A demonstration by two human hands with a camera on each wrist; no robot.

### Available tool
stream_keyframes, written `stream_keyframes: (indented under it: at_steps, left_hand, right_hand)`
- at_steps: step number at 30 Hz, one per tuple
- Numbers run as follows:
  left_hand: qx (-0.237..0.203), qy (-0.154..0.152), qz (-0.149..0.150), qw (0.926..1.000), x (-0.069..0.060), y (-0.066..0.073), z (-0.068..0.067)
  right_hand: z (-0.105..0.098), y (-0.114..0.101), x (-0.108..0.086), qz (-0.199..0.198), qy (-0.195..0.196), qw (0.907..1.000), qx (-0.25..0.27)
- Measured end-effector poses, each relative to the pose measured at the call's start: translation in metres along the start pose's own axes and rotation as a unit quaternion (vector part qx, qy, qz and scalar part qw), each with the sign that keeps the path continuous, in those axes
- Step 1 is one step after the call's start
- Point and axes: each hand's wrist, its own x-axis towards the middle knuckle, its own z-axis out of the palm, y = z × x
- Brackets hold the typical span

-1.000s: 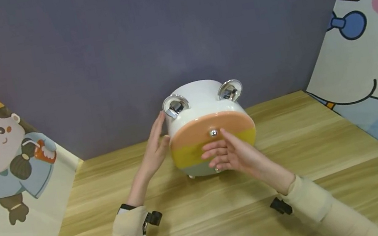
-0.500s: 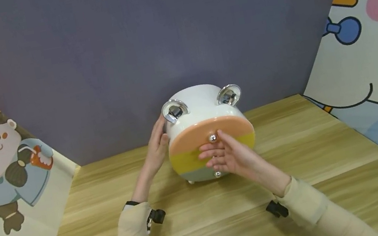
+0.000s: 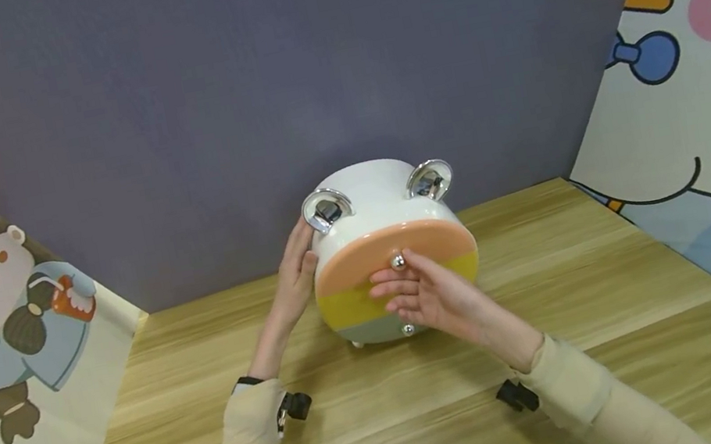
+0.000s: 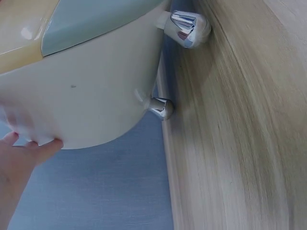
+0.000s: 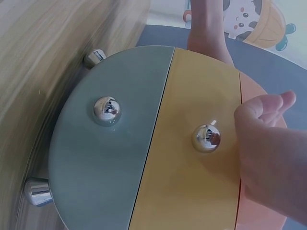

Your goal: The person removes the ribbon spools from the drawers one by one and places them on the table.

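A rounded white cabinet (image 3: 365, 192) has orange, yellow and grey-green front bands, silver knobs, two silver ears and small feet. My left hand (image 3: 291, 285) rests against its left side, fingers extended; in the left wrist view the fingertips of this hand (image 4: 24, 155) touch the white wall. Before the front is my right hand (image 3: 443, 298), its thumb at the right of the top knob (image 3: 397, 261) and its other fingers loosely bent below. The right wrist view has my right hand (image 5: 273, 153) over the orange band, hiding the top knob; the yellow band's knob (image 5: 206, 138) is uncovered.
The cabinet stands on a wood-grain table (image 3: 377, 424), close to a dark blue-grey back panel (image 3: 234, 100). Side panels with cartoon pictures rise at the left (image 3: 8, 315) and right (image 3: 703, 129).
My right hand has shifted slightly left, bringing its thumb up to the top knob. My left hand stays at the cabinet's side. The head view has shifted slightly.
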Motion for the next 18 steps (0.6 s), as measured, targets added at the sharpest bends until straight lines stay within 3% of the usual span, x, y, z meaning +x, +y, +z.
stream_keyframes:
  at_steps: [6,9,18]
  left_hand:
    - [0.001,-0.011,-0.017,0.9998,-0.003,0.033,-0.005]
    - [0.001,-0.010,-0.026,0.9996,-0.004,0.037,-0.005]
    - [0.013,-0.002,-0.030,0.9995,-0.002,0.001,0.000]
  right_hand:
    - [0.002,0.001,0.002,-0.004,0.014,0.9997,0.017]
    - [0.002,0.001,0.002,-0.006,0.018,0.9996,0.022]
    - [0.004,0.003,-0.001,-0.003,0.026,0.9987,0.044]
